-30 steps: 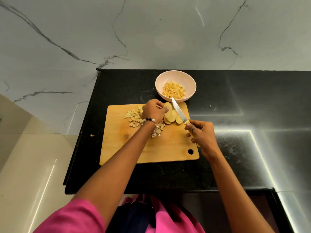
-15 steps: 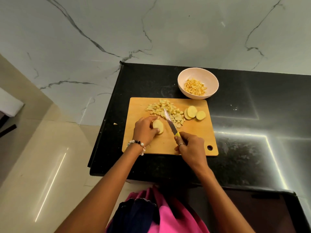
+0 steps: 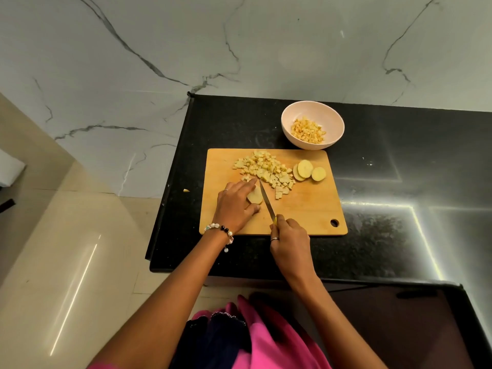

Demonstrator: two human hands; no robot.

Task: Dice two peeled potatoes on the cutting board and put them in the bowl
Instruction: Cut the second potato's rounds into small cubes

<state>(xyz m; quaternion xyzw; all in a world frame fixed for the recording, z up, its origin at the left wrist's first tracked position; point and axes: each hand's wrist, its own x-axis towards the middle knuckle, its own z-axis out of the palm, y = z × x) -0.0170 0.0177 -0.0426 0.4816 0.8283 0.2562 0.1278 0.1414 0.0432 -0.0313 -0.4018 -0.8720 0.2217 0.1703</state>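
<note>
- Head view, centre of the frame: the left hand holds a potato piece down on the cutting board, fingers reaching over its far side and thumb curled in at its near edge.
- The right hand, lower centre, is wrapped around the yellow handle of the knife; the blade runs up the frame just beside the right edge of the piece, close to the left fingertips.
- Above the hands, toward the top of the board, lies a loose heap of diced potato, and to its right three slices overlap, not yet cut down.
- The bowl stands on the black counter just beyond the board's upper edge and already has dice in it.
- My guess is that the step in hand is cutting this piece into strips, then cubes.
- To do it well, I would tuck the left fingertips back so the knuckles guide the blade, and keep the flat side of the piece down so it cannot rock.
- Even spacing between cuts should keep these cubes like those in the heap.
- Near the left edge of the counter sits a stray bit of potato, worth collecting later.
</note>
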